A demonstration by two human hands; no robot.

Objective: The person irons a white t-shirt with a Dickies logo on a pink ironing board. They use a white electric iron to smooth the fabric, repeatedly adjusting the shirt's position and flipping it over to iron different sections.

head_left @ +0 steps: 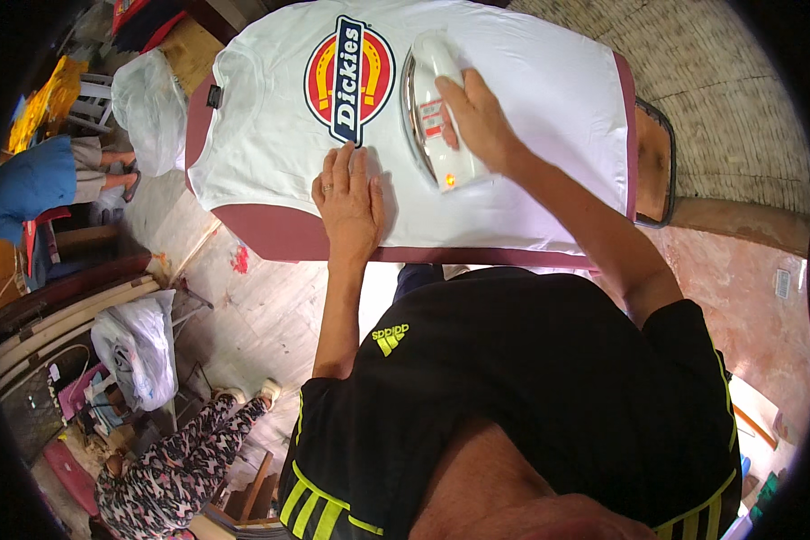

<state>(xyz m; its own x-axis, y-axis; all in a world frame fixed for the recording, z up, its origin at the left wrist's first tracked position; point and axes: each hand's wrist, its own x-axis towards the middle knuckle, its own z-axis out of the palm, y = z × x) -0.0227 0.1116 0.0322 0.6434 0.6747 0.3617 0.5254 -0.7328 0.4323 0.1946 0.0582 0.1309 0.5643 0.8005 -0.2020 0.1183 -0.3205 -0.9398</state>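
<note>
A white T-shirt (pixel 549 81) lies spread over a maroon-covered ironing board (pixel 270 232), with a round red, yellow and dark blue print (pixel 322 83) on it. My right hand (pixel 479 117) is closed around the handle of a white clothes iron (pixel 447 160), which rests on the shirt just right of the print. An orange light glows at the iron's near end. Below the print, my left hand (pixel 349 200) presses flat on the fabric, fingers stretched out and holding nothing. The iron's soleplate is mostly hidden beneath its body.
The board's dark metal end frame (pixel 668 166) juts out at the right, beside a woven mat surface (pixel 738 90). Plastic bags (pixel 148 112) and stacked boards (pixel 67 324) stand at the left. One person in blue (pixel 34 184) and another in patterned trousers (pixel 166 468) are nearby.
</note>
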